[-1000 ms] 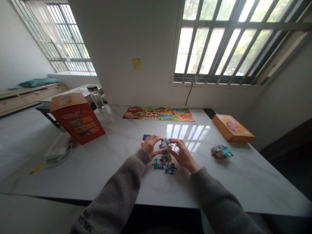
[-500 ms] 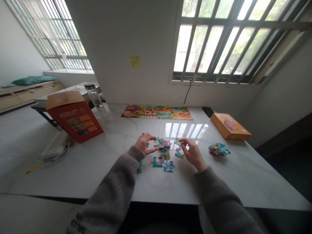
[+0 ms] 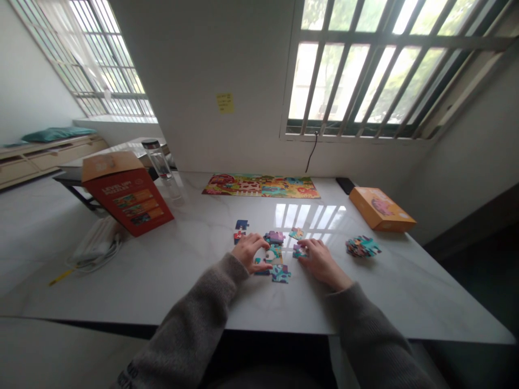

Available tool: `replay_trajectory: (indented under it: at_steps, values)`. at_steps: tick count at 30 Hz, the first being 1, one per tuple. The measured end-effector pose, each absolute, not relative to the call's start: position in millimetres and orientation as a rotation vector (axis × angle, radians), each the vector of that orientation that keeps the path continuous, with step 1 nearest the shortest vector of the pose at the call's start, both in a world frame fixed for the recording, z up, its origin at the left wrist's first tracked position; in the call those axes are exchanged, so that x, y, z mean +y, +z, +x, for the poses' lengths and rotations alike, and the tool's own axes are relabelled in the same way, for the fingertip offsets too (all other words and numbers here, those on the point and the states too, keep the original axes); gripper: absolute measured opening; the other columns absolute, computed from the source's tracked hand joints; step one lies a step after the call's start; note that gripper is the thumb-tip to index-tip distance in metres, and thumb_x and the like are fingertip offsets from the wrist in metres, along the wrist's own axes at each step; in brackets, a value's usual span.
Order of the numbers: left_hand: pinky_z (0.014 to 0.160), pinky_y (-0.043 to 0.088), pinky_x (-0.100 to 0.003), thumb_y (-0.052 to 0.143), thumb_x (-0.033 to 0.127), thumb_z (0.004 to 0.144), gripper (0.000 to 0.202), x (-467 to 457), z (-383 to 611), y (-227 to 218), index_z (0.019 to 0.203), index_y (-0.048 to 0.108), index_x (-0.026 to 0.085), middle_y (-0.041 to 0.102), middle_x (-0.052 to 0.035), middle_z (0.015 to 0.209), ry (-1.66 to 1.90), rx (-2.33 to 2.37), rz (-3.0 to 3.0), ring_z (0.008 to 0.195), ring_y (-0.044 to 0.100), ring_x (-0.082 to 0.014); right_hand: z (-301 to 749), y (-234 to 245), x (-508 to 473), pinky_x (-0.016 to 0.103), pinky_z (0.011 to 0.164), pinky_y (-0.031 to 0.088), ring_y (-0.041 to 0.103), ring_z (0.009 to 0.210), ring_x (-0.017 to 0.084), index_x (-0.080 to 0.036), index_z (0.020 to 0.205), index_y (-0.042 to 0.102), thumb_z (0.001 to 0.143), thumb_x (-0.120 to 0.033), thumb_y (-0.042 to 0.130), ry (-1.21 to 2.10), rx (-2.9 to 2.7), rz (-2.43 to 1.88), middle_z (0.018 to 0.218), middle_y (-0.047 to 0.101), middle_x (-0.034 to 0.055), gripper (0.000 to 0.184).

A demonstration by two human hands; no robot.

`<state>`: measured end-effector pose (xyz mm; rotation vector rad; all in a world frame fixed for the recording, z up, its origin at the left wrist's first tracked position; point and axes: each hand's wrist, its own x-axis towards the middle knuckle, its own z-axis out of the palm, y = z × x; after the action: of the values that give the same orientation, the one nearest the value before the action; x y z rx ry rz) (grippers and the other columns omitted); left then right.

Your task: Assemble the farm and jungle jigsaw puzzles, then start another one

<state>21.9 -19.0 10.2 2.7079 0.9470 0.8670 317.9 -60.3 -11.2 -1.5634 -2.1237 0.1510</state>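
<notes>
The person's left hand lies palm-down on the marble surface at the near side of a loose cluster of jigsaw pieces. Its grip is open, with the fingers curved over the cluster and clamped on nothing. The right hand also lies palm-down, its grip apart, with the fingertips touching a small teal jigsaw piece. A purple-and-teal piece sits just beyond the left thumb, and a blue piece lies farther left. To the right is a heaped pile of pieces, near an orange box. An assembled colourful jigsaw lies along the far edge, and a red box stands tilted at left, beside a clear bottle.
</notes>
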Motion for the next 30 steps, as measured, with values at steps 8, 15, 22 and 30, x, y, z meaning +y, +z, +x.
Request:
replay_trajectory:
  at_steps: [8,15,22,30]
  values:
    - [0.089,0.041,-0.040,0.082,0.059,0.068,0.053,-37,11,-2,0.102,0.065,0.023,0.067,-0.0057,0.100,1.045,0.962,2.710,0.095,0.061,-0.0263,315,-5,-71,0.042,0.092,0.054,0.060,0.102,0.025,-0.026,0.125,0.056,0.080,-0.014,0.065,0.276,-2.080,-1.381,0.111,0.056,0.0072,0.048]
    - [0.092,0.041,-0.042,0.078,0.064,0.071,0.055,-48,2,-9,0.106,0.067,0.024,0.068,-0.0060,0.100,1.055,1.003,2.719,0.095,0.060,-0.0263,311,0,-78,0.045,0.095,0.055,0.061,0.103,0.024,-0.028,0.130,0.052,0.083,-0.014,0.061,0.344,-2.062,-1.321,0.114,0.055,0.0071,0.050]
    - [0.096,0.039,-0.043,0.076,0.070,0.070,0.058,-53,2,-9,0.106,0.068,0.024,0.068,-0.0068,0.101,0.935,1.014,2.719,0.101,0.059,-0.0273,313,-4,-78,0.045,0.100,0.052,0.060,0.113,0.025,-0.027,0.133,0.050,0.086,-0.015,0.058,0.320,-2.074,-1.298,0.124,0.054,0.0086,0.049]
    - [0.097,0.038,-0.043,0.078,0.064,0.072,0.056,-53,0,-8,0.109,0.067,0.024,0.068,-0.0070,0.105,0.856,1.026,2.705,0.105,0.059,-0.0281,310,-3,-80,0.045,0.102,0.050,0.059,0.117,0.026,-0.026,0.132,0.052,0.085,-0.015,0.059,0.298,-2.073,-1.311,0.127,0.056,0.0098,0.048]
